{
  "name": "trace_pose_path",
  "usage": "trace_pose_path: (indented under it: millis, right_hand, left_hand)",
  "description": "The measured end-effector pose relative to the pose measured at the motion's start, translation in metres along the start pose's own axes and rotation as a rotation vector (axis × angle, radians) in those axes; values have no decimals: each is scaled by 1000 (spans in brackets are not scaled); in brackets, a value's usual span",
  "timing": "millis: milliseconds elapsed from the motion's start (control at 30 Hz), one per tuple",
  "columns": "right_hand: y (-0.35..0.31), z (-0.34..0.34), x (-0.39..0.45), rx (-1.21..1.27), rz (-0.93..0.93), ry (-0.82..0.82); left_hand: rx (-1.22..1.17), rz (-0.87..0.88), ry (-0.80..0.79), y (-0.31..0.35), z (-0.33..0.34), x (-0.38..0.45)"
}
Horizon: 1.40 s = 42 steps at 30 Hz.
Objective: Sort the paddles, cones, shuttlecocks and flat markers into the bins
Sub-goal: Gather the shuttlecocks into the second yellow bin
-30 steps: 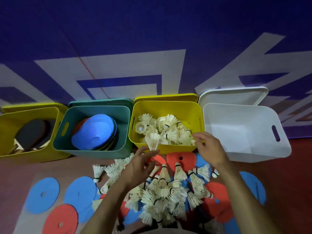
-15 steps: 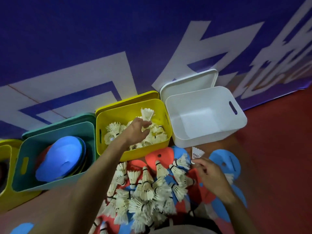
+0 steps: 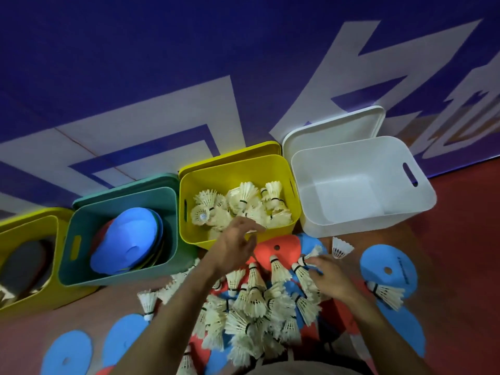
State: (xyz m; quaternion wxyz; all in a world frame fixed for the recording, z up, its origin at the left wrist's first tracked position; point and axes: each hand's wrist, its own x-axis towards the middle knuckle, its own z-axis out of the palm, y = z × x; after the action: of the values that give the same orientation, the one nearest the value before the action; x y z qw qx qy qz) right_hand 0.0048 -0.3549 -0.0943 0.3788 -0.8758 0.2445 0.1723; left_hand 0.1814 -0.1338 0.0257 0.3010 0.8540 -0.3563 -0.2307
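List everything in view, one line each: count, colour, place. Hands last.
Bins: four in a row; yellow, teal, yellow, white, left to right.
Paddles: dark, in the far-left yellow bin; count unclear.
Cones: a stack, blue on top, in the teal bin.
Shuttlecocks: many, white; some in the middle yellow bin, a pile on the floor.
Flat markers: several, blue and red, on the floor; some under the pile.
Left hand: over the yellow bin's near rim, fingers relaxed.
Right hand: pinching a shuttlecock from the pile.

The left hand (image 3: 238, 247) hovers with loose fingers at the yellow bin (image 3: 189, 185) of shuttlecocks (image 3: 243, 204). The right hand (image 3: 328, 277) pinches a shuttlecock bundle (image 3: 301, 272) from the floor pile (image 3: 251, 315).
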Motion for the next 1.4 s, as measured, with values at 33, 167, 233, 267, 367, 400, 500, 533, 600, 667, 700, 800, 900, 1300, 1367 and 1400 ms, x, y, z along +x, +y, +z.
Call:
trace_pose_path:
  millis: [33,167,233,267,367,400,500,533,600,667,700,800,900,1300,1367,1400]
  right_hand:
    - [-5,4,6,-13,4,-18]
    - [-17,4,12,-14,9,60]
    - [-18,-4,5,31,-23,131]
    - [-15,-8,-1,57,-33,154]
    - [0,-20,-25,132,-25,186]
    - [7,-24,-34,162,-14,208]
    - [24,-33,-64,217,8,308]
    - [30,-35,-73,226,2,348]
    - [40,-37,-91,267,5,383]
    - [53,-36,-104,317,-5,382]
    - [60,-35,-109,328,-13,375]
    - [80,-36,-120,310,7,319]
    - [96,-50,-121,285,-80,207]
    - [74,-100,-126,35,-200,83]
    - [59,-98,-126,29,-215,80]
    - [51,-96,-126,22,-229,77]
  left_hand:
    - [-23,10,-17,1,8,-13]
    - [-24,5,-83,-1,44,-40]
    - [-8,10,-114,1,59,-42]
    - [7,16,-131,3,65,-41]
    - [116,52,-194,5,86,-30]
    - [157,72,-227,7,91,-25]
    - [266,193,-287,17,113,-6]
    - [298,214,-302,23,121,-1]
    - [416,280,-336,23,142,8]
    - [556,330,-418,24,161,11]
    - [604,324,-459,19,171,11]
    - [700,210,-427,22,182,5]
    - [721,131,-394,30,188,-1]
    - [528,-84,-175,57,170,-7]
    - [454,-87,-144,65,158,-16]
    - [428,-88,-118,70,150,-21]
